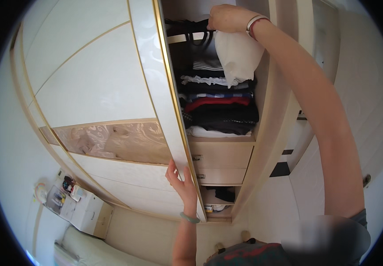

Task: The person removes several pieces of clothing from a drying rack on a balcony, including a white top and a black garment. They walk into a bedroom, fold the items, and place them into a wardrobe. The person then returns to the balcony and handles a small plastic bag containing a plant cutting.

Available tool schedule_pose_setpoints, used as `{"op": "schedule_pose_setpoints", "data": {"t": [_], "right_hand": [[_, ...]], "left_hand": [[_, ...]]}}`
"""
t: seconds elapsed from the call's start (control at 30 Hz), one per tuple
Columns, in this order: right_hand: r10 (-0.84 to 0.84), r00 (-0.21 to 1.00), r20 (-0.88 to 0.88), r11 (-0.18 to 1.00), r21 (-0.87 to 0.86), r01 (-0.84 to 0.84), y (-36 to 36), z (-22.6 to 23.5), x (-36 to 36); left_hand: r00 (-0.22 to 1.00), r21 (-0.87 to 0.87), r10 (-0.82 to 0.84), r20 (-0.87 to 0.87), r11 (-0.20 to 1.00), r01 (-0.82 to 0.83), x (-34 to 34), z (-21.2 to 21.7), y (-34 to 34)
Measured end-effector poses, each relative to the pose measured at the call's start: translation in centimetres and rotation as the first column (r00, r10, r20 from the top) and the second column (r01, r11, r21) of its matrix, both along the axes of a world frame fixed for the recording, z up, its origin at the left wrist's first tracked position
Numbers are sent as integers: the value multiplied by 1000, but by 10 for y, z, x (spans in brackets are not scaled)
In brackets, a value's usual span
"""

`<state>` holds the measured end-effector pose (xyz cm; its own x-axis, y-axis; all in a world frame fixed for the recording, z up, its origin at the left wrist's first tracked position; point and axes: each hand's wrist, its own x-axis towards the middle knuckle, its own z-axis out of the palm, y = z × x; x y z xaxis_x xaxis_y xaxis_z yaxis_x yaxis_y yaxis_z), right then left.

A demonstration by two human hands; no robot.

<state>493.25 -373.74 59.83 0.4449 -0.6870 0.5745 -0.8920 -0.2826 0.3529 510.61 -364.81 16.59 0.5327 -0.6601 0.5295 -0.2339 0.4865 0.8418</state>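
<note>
My right hand (230, 18), raised to the upper part of the open wardrobe, has its fingers closed at the end of a dark strappy item (200, 35). The exact grip is partly hidden. Just below that hand hangs a crumpled white cloth or bag (239, 57), in front of the shelf. My left hand (182, 184) rests with fingers apart against the gold-edged sliding door (145, 66), near its edge. Folded clothes (222, 116) in black, red, blue and white lie stacked inside the wardrobe, right of the door.
Two drawers (224, 154) sit below the clothes, with small open compartments (218, 194) holding dark and white items underneath. A white cabinet (85, 213) with things on top stands at the lower left, near a pale green bed (85, 248). Right of the wardrobe is a white door (355, 111).
</note>
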Motion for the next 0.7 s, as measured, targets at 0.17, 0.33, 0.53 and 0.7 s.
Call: {"op": "schedule_pose_setpoints", "data": {"t": [0.17,0.33,0.53,0.7], "right_hand": [[237,970,45,957,161,-242,-64,21,18],[39,935,353,968,218,-123,-127,29,3],[182,964,194,979,58,-196,-74,29,16],[160,960,229,983,-126,-134,-46,24,11]], "left_hand": [[999,4,31,38,999,-32,4,-4,2],[999,18,2,47,1000,-3,0,-2,5],[995,36,-2,100,999,-1,6,2,8],[996,31,-47,69,999,45,-1,2,9]]}}
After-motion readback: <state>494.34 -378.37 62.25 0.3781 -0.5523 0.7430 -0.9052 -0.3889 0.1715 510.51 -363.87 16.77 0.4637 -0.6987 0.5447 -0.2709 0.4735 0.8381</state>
